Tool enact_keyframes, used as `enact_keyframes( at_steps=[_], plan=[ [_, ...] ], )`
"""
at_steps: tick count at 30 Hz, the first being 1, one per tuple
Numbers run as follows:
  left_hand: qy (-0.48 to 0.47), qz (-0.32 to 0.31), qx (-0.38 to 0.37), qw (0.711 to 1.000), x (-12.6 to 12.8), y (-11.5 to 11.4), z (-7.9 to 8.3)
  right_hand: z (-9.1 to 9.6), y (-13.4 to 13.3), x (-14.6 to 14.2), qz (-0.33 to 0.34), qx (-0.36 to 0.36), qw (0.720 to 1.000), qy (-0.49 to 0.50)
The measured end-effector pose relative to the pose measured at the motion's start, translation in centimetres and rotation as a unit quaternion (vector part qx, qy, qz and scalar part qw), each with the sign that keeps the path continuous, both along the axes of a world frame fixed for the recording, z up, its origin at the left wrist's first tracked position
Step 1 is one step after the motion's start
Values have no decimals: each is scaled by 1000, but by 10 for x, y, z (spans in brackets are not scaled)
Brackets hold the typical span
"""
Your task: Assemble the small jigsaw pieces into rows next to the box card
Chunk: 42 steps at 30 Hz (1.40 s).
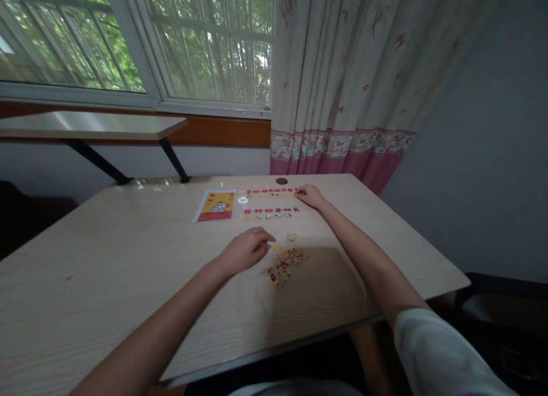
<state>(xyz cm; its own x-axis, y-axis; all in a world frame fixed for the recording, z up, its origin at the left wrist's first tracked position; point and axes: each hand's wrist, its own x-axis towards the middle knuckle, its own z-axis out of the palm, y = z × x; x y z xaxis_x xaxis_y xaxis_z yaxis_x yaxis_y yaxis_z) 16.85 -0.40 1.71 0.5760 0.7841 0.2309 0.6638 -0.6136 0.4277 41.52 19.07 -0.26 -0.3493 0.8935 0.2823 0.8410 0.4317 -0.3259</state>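
Note:
My right hand is at the right end of the two far rows of jigsaw puzzle pieces, its fingertips pinched on a small puzzle piece. The farthest row is red, with a yellow row just in front. Nearer to me lie another red row and a row of mixed white and yellow pieces. My left hand rests lower on the table, index finger stretched out and thumb apart, holding nothing. Its fingertip is close to a loose yellow piece, beside a scattered pile of puzzle pieces.
Left of the rows lies a reference picture of a white spotted animal on yellow and red. A raised shelf stands on the table's back left. A round dark cable hole sits near the back edge, before the curtain.

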Motion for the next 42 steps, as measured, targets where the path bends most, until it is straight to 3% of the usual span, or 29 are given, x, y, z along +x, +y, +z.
enact_keyframes(
  at_steps=[19,26,32,38,40,42],
  plan=[
    [-5,-4,-5,1000,0,0,0,9,-12,-16,4,33,996,-77],
    [2,-6,0,1000,-1,1,-3,14,-10,-20,1,-29,997,-70],
    [-2,-4,-2,1000,-2,2,-4,21,-15,-3,-15,-76,995,-66],
    [-52,14,-30,998,2,0,1,25,-56,7,0,-22,1000,-6],
    [-83,48,-52,994,5,0,2,25,-81,4,72,-38,995,56],
    [-113,80,-79,987,7,0,1,23,-108,-3,172,-90,971,141]
  ],
)
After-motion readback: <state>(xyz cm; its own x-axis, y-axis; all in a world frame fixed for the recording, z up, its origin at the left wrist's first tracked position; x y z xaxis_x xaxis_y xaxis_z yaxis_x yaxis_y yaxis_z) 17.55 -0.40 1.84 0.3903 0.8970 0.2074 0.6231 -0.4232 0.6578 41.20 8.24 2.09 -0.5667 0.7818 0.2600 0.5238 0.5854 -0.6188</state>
